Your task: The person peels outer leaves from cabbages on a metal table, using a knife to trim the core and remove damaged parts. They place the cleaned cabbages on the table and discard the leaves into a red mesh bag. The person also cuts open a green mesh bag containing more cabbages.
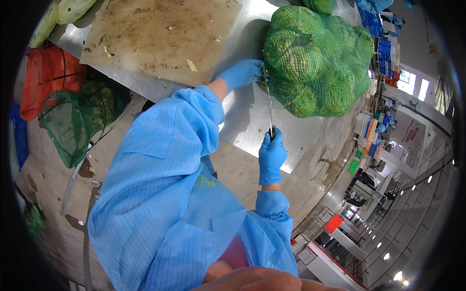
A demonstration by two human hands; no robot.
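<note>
My gloved right hand [273,154] grips the black handle of a knife [270,105], whose long thin blade points away from me along the near side of a green mesh sack [316,65]. Round green cabbages fill the sack, which rests on a stainless steel table [247,123]. My left hand [242,74], also in a blue glove, is closed at the sack's left edge, its fingertips pinching what looks like a gathered bit of the mesh close to the blade's far end. The exact pinch is partly hidden by the fingers.
Left of the sack lies a large stained cutting board [160,36] with leaf scraps. Pale cabbages [74,11] sit at the upper left. Below them are a red bag [51,78] and an open green net [69,127]. Stacked crates [367,132] stand far right.
</note>
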